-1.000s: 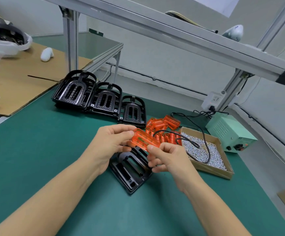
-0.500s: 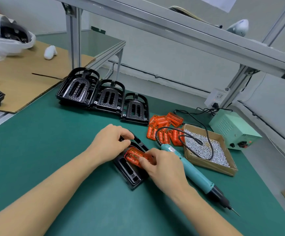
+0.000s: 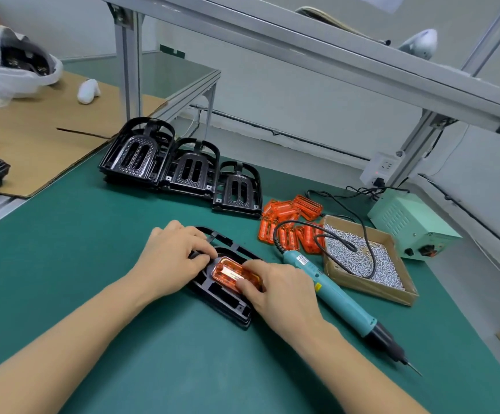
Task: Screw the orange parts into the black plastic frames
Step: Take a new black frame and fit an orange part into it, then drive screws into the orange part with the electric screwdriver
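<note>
A black plastic frame lies flat on the green mat in front of me. An orange part sits in the frame's middle recess. My left hand grips the frame's upper left side with curled fingers, fingertips at the orange part's left end. My right hand pinches the right end of the orange part, thumb on top, and hides that end. A pile of loose orange parts lies further back to the right. Three stacks of black frames stand in a row behind.
A teal electric screwdriver lies on the mat just right of my right hand, tip toward the front. Its cable crosses a cardboard box of screws. A pale green power unit sits far right. Cardboard sheet at left.
Both hands brought the orange part down from the air into the black frame. It now sits deeper in the recess, with my right thumb on top of it.
</note>
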